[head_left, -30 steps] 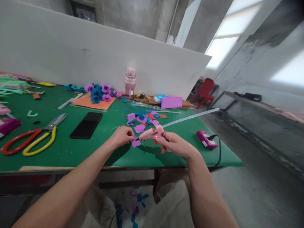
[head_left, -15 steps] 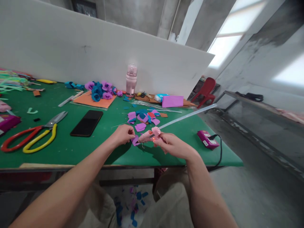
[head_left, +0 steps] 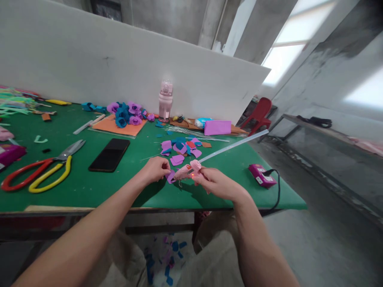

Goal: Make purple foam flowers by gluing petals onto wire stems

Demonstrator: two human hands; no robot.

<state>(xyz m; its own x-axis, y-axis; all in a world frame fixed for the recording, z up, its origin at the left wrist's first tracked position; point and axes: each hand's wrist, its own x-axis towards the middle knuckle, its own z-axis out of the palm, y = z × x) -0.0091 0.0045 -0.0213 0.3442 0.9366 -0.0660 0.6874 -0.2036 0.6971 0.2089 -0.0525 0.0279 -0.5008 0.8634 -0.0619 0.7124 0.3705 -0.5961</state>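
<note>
My right hand (head_left: 214, 181) is wrapped round a pink hot glue gun (head_left: 188, 170) with a small red light lit on it. A long clear glue stick (head_left: 236, 144) sticks out of its back end, up and to the right. The gun's nozzle meets a purple petal piece (head_left: 170, 176), which the closed fingers of my left hand (head_left: 157, 169) pinch at its left edge. Just beyond both hands lies a heap of purple and blue petal pieces (head_left: 179, 147), with one stacked purple piece (head_left: 177, 160) nearer to me.
Left of my hands are a black phone (head_left: 109, 155) and red-and-yellow handled shears (head_left: 49, 167). Purple and blue flowers (head_left: 127, 113) rest on orange sheets (head_left: 116, 127). A pink bottle (head_left: 165, 101) stands by the white board (head_left: 134, 67). At right sits a purple power socket (head_left: 261, 175) with a cord.
The glue stick's far end has shifted slightly down and left as the gun tilts a little. Both hands stay nearly in place, with the nozzle still at the purple petal piece.
</note>
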